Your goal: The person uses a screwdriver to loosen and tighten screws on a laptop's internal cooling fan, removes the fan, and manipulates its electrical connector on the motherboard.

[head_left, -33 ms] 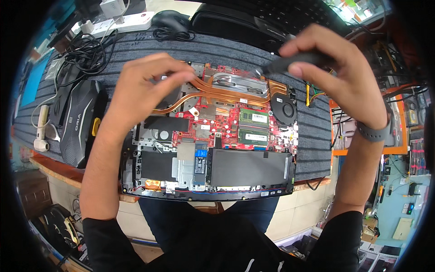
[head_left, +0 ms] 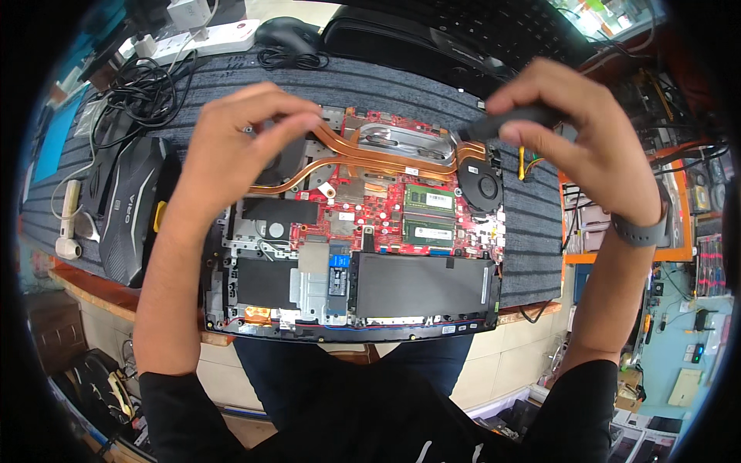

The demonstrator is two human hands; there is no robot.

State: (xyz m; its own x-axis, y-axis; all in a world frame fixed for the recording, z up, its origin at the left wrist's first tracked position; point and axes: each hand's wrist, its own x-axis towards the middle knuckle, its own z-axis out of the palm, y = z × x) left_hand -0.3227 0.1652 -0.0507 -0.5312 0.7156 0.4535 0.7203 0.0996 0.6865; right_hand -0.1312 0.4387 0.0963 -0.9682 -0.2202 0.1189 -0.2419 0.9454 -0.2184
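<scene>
**Opened black laptop with a red circuit board is lying beneath two bare hands**

A grey ribbed cloth is covering the worktop and supporting the laptop, which is sitting at its middle with its internals facing up.

The person's left hand is hovering over the laptop's upper left, its thumb and forefinger coming close together near the copper; whether they are pinching anything, I cannot tell. The right hand is gripping a blurred, slim black tool between thumb and fingers, its tip pointing at the upper right of the laptop.

A flat, dark grey rectangular battery is filling the lower right of the laptop. Shiny copper heat pipes are curving across the upper part, and a silver metal plate is lying just above them. A round black fan is sitting below the pipes' right end. Two narrow green memory sticks are lying between fan and battery, one above the other.
</scene>
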